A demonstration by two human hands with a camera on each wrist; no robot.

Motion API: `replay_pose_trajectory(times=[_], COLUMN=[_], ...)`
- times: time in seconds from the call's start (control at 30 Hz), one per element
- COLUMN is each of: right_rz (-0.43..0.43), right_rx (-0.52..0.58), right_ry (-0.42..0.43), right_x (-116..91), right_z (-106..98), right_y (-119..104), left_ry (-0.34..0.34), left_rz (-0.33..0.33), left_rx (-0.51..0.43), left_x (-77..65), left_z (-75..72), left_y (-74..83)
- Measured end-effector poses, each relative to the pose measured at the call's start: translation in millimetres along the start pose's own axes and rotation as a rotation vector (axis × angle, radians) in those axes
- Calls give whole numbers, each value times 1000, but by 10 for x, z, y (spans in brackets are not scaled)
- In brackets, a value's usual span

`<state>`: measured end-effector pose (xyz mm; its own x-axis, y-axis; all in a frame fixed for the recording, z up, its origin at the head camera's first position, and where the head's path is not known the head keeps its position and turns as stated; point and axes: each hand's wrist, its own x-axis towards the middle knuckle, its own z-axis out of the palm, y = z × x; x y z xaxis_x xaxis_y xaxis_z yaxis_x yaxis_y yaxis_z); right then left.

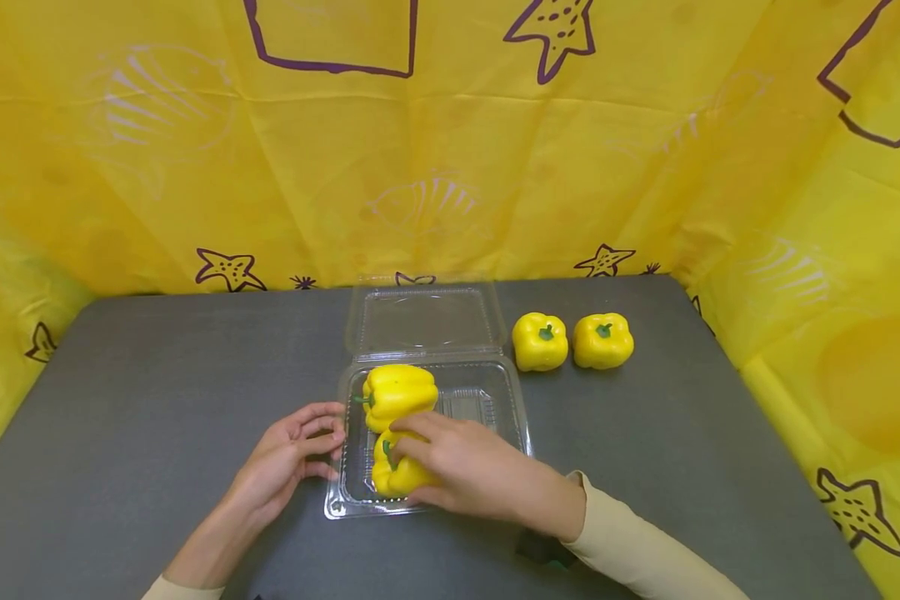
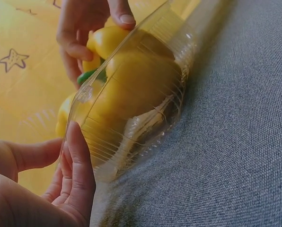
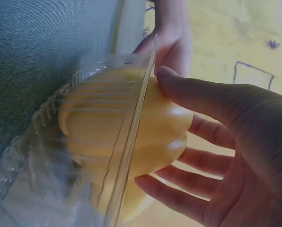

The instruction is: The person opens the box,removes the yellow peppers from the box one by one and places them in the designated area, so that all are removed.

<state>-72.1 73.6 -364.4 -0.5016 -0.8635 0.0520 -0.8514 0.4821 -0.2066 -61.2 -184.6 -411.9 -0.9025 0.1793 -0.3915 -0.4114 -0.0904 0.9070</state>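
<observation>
A clear plastic clamshell container (image 1: 523, 417) lies on the table, its lid (image 1: 427, 321) folded back flat. Two yellow bell peppers are in its left half: the rear pepper (image 1: 401, 392) on its side, stem to the left, and the front pepper (image 1: 399, 479) nearer the person. My right hand (image 1: 468, 467) holds the front pepper from above, thumb on the near side and fingers curled over it, covering part of it. At the container's left rim, my left hand (image 1: 281, 458) pinches the edge between thumb and fingers, as the left wrist view shows.
Two more yellow bell peppers, one (image 1: 540, 342) beside the lid and another (image 1: 603, 340) to its right, stand upright on the dark grey table (image 1: 195, 375). A dark object (image 1: 543, 548) shows partly under the right forearm. Yellow patterned cloth (image 1: 307, 167) hangs around the table.
</observation>
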Motion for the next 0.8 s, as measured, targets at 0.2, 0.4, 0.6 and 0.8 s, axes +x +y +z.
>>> replay_pose_trajectory(times=[0.2, 0.4, 0.6, 0.8], right_rz=[35, 73, 131, 184], right_rx=[71, 121, 164, 200], right_ry=[26, 10, 23, 35], right_x=[-87, -144, -176, -191], right_z=[-14, -29, -11, 27], right_y=[47, 92, 115, 125], left_ry=[2, 4, 9, 17], left_rz=[4, 6, 7, -1], left_rx=[-8, -7, -8, -7], left_x=[-7, -7, -13, -4], left_z=[-6, -2, 9, 16], left_y=[-3, -8, -1, -1])
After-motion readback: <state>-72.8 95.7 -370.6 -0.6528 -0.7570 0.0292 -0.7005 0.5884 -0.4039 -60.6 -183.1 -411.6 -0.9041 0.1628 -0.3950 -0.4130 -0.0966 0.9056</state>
